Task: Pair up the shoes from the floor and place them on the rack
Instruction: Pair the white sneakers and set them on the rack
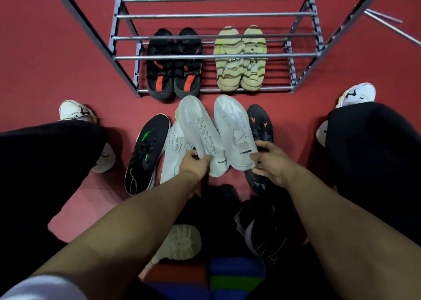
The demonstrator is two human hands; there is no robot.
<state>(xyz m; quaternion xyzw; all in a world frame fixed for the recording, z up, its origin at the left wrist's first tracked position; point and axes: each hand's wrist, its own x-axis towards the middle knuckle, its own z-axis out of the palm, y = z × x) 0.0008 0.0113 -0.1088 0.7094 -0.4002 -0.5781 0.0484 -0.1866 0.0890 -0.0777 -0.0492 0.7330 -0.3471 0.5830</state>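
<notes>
The left hand (196, 163) was grasping the heel of one white shoe (200, 131), and the right hand (268, 160) was grasping the heel of a second white shoe (234, 133). Both shoes were held above the floor (45, 60), toes toward the rack (205, 56), just in front of its lowest shelf. A black pair (174, 65) and a beige pair (240, 60) already stood on that shelf.

The main risk, as I judge it, was a wrong match. A third white shoe (173, 154) lay on the floor just beside the left hand, partly under the held one, so the two in the hands may not be true partners. The holds were only at the heels, so a shoe could tip or slip during the reach. The free place on the low shelf was narrow, between and beside the pairs; a toe could push a neighbour or catch on a bar. Loose shoes, a black-green shoe (145, 154) and a black-orange shoe (259, 126), lay close and could be knocked.

On the right-hand shoe the word "DESIGN" could be read near the heel. The left-hand shoe had a small printed tag, too blurred to read. Small print along the side of the right-hand shoe was also unreadable.
</notes>
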